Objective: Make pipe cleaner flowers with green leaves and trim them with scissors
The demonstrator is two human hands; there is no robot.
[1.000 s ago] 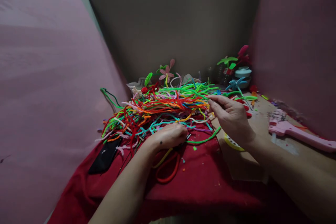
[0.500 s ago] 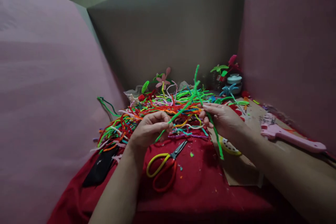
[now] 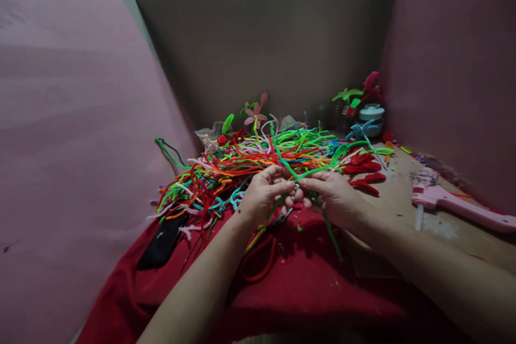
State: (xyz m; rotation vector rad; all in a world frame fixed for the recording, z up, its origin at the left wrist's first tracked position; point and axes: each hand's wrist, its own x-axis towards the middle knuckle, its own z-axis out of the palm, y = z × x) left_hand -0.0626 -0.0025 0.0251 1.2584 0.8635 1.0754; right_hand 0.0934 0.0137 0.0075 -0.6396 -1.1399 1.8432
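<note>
Green pipe cleaners (image 3: 281, 157) cross between my two hands, with ends sticking up and others hanging below. My left hand (image 3: 271, 192) pinches them at the crossing, its fingers closed. Close beside it, fingertips nearly touching, my right hand (image 3: 327, 192) pinches the green stems from the other side. Beneath my hands, scissors with yellow and red handles (image 3: 259, 271) lie on the red cloth (image 3: 298, 293), partly hidden by my left hand. Behind is a big heap of multicoloured pipe cleaners (image 3: 242, 160).
A pink glue gun (image 3: 459, 204) rests on the cardboard (image 3: 399, 193) at right, near red fuzzy petals (image 3: 365, 164). Flowers and a pale blue jar (image 3: 371, 113) stand at the back right. A black flat object (image 3: 162, 242) lies at left. Walls enclose three sides.
My hands have come together, and the green pipe cleaners now meet between my fingertips. The left hand has moved right and covers part of the scissors. The view has shifted slightly.
</note>
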